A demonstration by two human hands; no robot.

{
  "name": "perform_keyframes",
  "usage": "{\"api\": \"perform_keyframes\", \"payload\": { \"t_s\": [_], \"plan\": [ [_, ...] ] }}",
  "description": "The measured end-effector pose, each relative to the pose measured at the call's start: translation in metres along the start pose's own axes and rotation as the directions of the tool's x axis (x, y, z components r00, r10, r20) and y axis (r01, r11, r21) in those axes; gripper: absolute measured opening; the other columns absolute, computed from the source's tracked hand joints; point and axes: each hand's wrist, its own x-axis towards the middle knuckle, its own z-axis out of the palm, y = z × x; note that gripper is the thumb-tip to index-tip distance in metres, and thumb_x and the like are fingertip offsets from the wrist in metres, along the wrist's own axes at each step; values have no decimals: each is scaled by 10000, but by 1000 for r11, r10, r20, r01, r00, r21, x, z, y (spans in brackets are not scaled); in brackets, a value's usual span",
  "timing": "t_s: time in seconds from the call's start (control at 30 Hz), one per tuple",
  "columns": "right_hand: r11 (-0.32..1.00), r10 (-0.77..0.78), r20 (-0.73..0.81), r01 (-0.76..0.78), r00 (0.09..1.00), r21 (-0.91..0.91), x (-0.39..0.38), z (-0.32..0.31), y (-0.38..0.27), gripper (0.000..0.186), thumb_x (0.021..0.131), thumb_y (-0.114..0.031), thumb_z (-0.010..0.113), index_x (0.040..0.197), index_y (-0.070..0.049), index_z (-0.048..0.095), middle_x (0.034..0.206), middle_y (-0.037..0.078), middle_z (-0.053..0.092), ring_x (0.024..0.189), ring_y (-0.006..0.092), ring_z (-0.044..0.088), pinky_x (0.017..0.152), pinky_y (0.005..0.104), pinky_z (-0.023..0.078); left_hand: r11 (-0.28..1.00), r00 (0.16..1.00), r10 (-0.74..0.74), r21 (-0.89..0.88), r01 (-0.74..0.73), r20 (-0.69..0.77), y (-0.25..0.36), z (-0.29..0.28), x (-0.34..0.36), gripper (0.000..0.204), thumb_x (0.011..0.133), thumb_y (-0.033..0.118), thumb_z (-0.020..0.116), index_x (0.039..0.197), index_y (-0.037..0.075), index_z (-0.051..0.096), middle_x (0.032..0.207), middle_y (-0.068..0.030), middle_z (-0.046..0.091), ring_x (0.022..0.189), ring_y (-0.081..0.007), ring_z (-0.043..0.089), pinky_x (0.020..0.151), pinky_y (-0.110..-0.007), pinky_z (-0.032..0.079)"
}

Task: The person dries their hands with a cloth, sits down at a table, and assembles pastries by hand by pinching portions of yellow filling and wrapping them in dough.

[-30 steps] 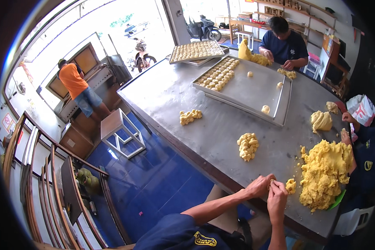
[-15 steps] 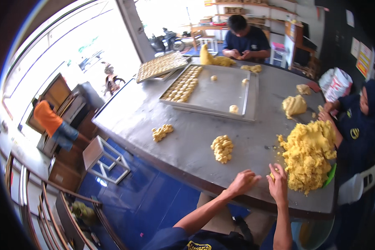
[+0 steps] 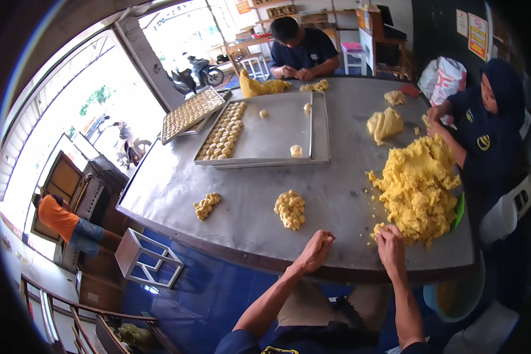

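Over the near edge of the metal table [image 3: 248,206], my left hand [image 3: 314,252] is closed, with a small pale piece of dough [image 3: 330,238] just showing at its fingertips. My right hand [image 3: 390,251] pinches a lump of yellow paste [image 3: 378,229] at the near left edge of a big crumbly heap of yellow paste [image 3: 419,189]. Its fingers partly hide the lump. Left of my hands lie a pile of small pale dough pieces [image 3: 289,209] and a smaller pile of dough pieces [image 3: 206,206].
Rows of dough balls fill the left of a large metal tray [image 3: 277,133]; another full tray [image 3: 192,115] overlaps its far left. One person [image 3: 304,53] works across the table, another [image 3: 484,124] at the right. A stool [image 3: 147,256] stands on the blue floor.
My right hand has come down to the heap's edge, its fingers drawing together on the paste. My left hand has moved away from it, to the left. The view has shifted.
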Motion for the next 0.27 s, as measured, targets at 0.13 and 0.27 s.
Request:
{"api": "perform_keyframes", "payload": {
  "t_s": [0.13, 0.27],
  "plan": [
    [982, -27, 111, 47, 993, -181, 3, 4, -1, 443, 900, -99, 739, 1320, -3, 635, 1200, 237, 619, 1113, 432, 601, 976, 502, 481, 820, 916, 401, 447, -359, -1, 4, 3, 9, 130, 1000, 145, 594, 1081, 44, 594, 1081, -154, 559, 1037, -346, 515, 918, -479, 423],
    [973, -58, 202, 101, 978, -206, 14, -6, -5, 652, 929, -155, 739, 1518, -49, 480, 1500, 253, 460, 1313, 454, 514, 1086, 456, 445, 891, 982, 188, 421, -169, -3, -14, -10, 16, 297, 892, 172, 744, 1162, 68, 673, 1405, -185, 490, 1273, -383, 456, 1020, -565, 402]
  ]
}}
